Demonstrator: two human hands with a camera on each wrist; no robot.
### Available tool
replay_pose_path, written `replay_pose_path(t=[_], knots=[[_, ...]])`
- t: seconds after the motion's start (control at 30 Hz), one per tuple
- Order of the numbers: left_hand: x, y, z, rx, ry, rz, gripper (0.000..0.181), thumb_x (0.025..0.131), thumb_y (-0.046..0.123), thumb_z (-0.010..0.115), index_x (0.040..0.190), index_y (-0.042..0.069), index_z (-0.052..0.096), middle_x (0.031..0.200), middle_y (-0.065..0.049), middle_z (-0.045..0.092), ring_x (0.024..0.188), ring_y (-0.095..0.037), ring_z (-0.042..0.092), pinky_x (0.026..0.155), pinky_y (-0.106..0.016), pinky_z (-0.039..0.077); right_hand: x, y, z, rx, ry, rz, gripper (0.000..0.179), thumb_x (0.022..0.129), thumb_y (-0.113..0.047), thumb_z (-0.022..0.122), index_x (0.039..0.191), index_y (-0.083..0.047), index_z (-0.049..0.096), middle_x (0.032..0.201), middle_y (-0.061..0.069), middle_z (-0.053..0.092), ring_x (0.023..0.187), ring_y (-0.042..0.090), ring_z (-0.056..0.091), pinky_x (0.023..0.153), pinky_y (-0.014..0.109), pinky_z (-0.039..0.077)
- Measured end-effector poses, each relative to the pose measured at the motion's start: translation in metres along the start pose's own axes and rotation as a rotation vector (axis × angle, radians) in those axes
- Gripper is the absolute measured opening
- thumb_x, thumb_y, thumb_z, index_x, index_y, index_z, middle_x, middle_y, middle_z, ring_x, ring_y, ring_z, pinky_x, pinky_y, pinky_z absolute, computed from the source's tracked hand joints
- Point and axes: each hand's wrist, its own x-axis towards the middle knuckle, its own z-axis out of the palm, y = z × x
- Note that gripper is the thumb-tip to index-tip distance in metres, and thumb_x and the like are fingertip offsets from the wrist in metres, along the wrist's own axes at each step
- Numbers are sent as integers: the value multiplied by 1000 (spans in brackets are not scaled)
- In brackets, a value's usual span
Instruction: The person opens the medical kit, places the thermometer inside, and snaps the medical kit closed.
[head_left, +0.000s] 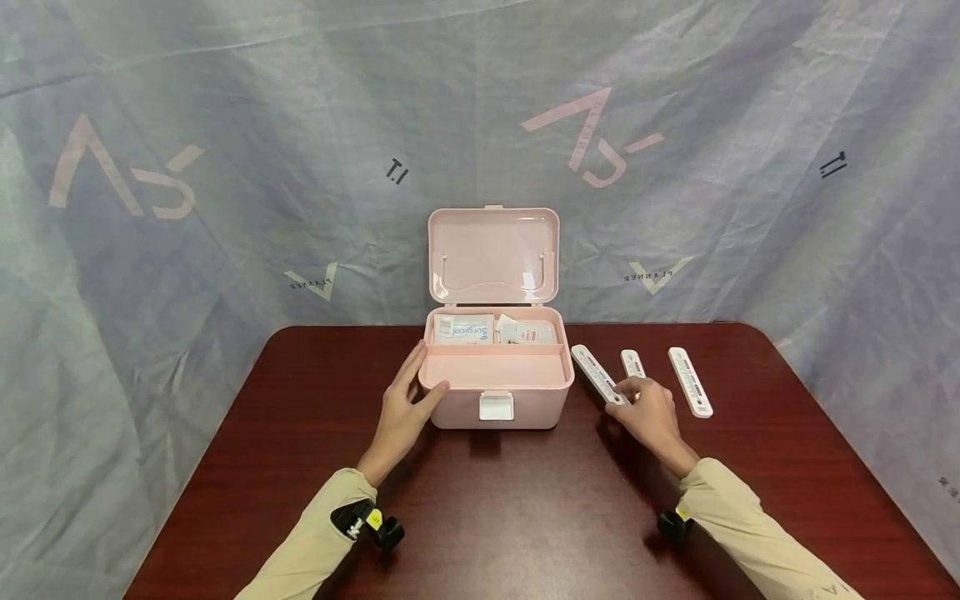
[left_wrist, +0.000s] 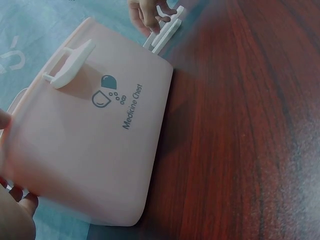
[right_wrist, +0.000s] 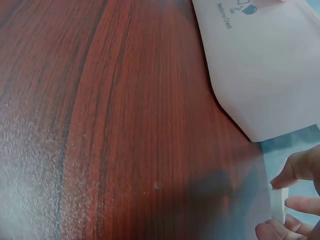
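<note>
A pink medicine chest stands with its lid raised; "Medicine Chest" is printed on its front in the left wrist view. My left hand holds its left front corner, thumb at the front rim and fingers along the left side. To the chest's right, my right hand pinches the near end of a white thermometer, which lies slanted close to the chest. In the right wrist view, thumb and fingers hold the edge of this thermometer. A second thermometer is partly hidden behind that hand. Farther right lies a third thermometer.
Two rear compartments of the chest's pink tray hold a "Surgical" packet and small white packets. The front compartment's pink floor shows. The dark red table meets a grey cloth backdrop behind the chest.
</note>
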Motion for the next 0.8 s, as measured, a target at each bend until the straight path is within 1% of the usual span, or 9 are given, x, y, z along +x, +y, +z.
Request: replay_pose_path(t=[0.23,0.47,0.67,0.8], knots=[[0,1,-1,7,-4,2,65,90,13,65,146,4,33,153,-12,26,140,-27,22,105,-55,25,1,-3,-6,-10,6,-14,29,63,-13,77,90,-4,72,78,10,65,71,28,58,64,44,45],[1,2,-2,9,-3,-5,65,90,14,66,146,5,34,152,-5,27,140,-25,23,106,-54,26,3,-4,-12,-11,10,-30,29,63,-12,77,90,-3,72,77,10,66,62,20,54,60,39,43],[1,2,-2,7,-8,-8,65,90,14,65,146,5,33,153,-6,27,140,-25,23,106,-53,26,2,-8,-17,-6,10,-41,27,63,-12,77,88,-4,72,78,10,65,58,16,51,58,35,41],[0,2,-3,3,-8,-13,65,90,14,66,146,5,33,152,-4,27,140,-24,23,106,-52,26,3,-10,-20,-6,17,-60,26,63,-11,77,87,-3,71,78,10,65,58,15,52,57,34,41]])
